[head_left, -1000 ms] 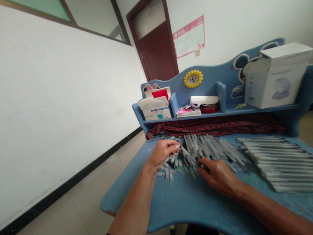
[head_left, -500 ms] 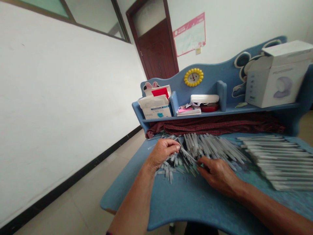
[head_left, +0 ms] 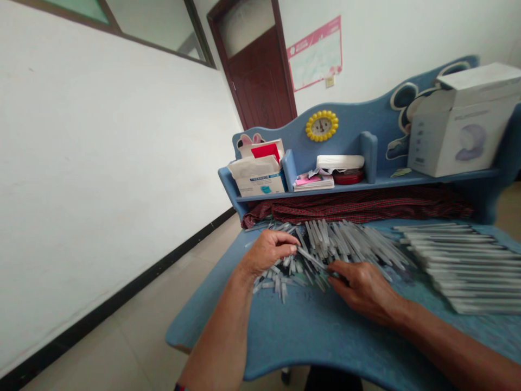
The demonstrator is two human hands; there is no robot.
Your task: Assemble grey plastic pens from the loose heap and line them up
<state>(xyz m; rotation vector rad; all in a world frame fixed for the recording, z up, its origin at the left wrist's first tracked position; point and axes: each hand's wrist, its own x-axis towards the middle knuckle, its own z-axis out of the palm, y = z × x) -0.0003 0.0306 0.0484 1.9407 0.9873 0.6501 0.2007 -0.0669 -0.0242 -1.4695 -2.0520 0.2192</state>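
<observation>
A slim translucent pen (head_left: 312,257) spans the gap between my two hands, tilted down to the right. My left hand (head_left: 269,251) pinches its upper left end between thumb and fingertips. The lower right end sits in the closed fingers of my right hand (head_left: 360,282). Behind and under the held pen lies a loose pile of clear pen barrels (head_left: 350,239). Small translucent pen caps (head_left: 280,282) are scattered just below my left hand. To the right, many finished-looking pens (head_left: 468,266) lie side by side in a row.
The blue desk (head_left: 293,331) has a curved front edge. A raised shelf (head_left: 391,179) at its back carries a mask box (head_left: 260,182), papers, a red round case (head_left: 348,177) and a large white box (head_left: 456,125). Dark red checked cloth (head_left: 358,206) is bunched beneath it.
Both hands keep hold of the same pen and have barely moved. A few caps below my left hand lie slightly differently. The whole view has shifted a little.
</observation>
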